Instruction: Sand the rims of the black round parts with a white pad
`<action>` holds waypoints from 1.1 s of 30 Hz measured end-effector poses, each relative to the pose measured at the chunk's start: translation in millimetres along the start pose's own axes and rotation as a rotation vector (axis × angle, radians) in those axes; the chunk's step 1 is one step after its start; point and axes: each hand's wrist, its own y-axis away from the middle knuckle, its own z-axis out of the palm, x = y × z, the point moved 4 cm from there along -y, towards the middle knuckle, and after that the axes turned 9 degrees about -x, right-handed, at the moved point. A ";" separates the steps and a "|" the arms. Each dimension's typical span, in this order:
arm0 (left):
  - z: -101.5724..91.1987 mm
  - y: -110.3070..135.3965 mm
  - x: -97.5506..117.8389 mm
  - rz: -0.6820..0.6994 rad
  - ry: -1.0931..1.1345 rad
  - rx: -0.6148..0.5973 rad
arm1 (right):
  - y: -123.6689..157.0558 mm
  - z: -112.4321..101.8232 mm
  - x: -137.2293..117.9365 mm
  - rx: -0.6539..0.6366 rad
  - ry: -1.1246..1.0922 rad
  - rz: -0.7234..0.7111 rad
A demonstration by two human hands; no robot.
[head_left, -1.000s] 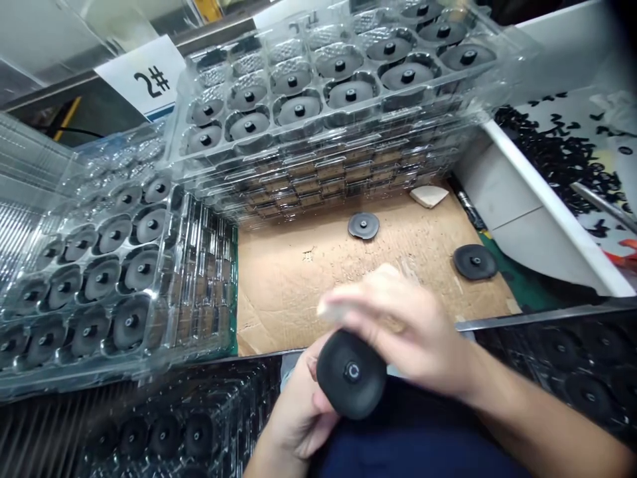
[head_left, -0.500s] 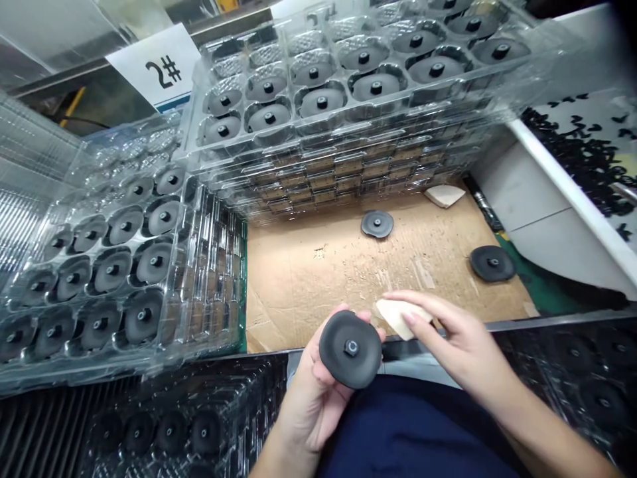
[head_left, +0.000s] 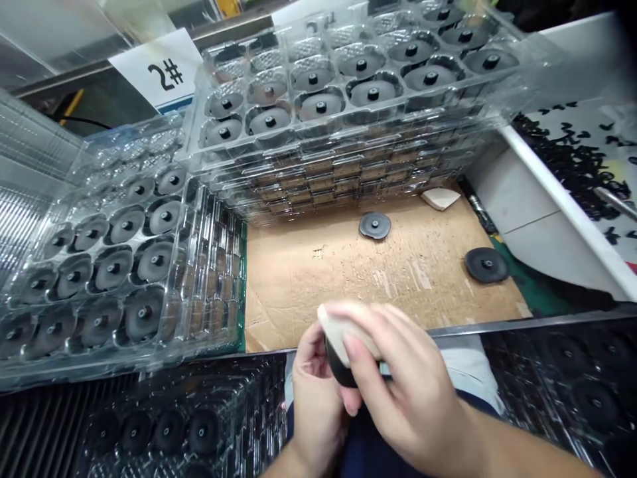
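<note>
In my left hand (head_left: 316, 398) is a black rounded disc (head_left: 338, 372), turned on edge and mostly hidden behind the other hand. My right hand (head_left: 413, 385) grips a cream wedge-shaped sponge (head_left: 343, 332) and presses it against the disc, or very near it. Fingers of both hands are closed around what they hold. Beyond them on the cardboard lie two more discs, one near the middle (head_left: 375, 226) and another at the right (head_left: 486, 265), each with a small central stub. A second sponge wedge (head_left: 440, 198) rests at the back right corner.
Stacked clear plastic trays filled with discs stand at the left (head_left: 172, 265) and back (head_left: 343, 123). A white bin wall (head_left: 562, 199) borders the right, with many small black parts (head_left: 572, 159) beyond. The cardboard sheet (head_left: 298, 285) covers the work surface. A "2#" sign (head_left: 162, 72) stands behind.
My right hand has moved left with the sponge wedge, onto or close to the disc. My left hand has tilted the disc from face-up to on edge.
</note>
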 end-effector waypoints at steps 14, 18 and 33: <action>14.1 -2.1 14.7 0.085 0.167 -0.157 | 44.1 -18.8 59.4 -0.023 -0.309 0.452; 14.3 -1.3 11.4 0.079 0.125 -0.137 | 42.0 -24.8 44.7 -0.028 -0.228 0.412; 12.1 -0.4 8.5 0.017 0.155 -0.158 | 53.2 -27.0 43.8 -0.229 -0.216 0.459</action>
